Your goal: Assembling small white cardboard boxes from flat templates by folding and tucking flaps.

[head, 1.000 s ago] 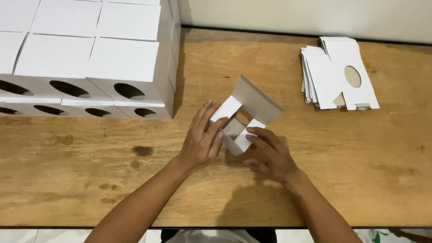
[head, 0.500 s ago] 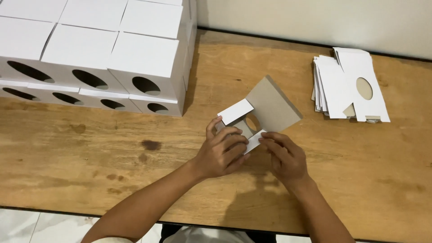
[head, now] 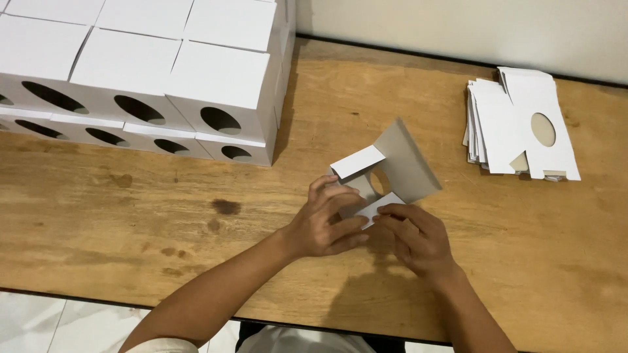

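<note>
Both hands work a half-folded white carton (head: 386, 173) at the middle of the wooden table (head: 131, 222). The left hand (head: 324, 222) pinches its near flap; the right hand (head: 418, 238) seems to press fingertips on the same flap. Finished boxes (head: 163, 85) stand far left, flat blanks (head: 517, 124) far right.

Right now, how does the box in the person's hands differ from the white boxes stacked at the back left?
The box in hand is half folded, its flaps open and its grey inside showing; the stacked boxes are closed cubes, white all over. The left hand and right hand hold the one over the table; the others sit in rows, untouched. Both are cardboard with an oval hole.
</note>
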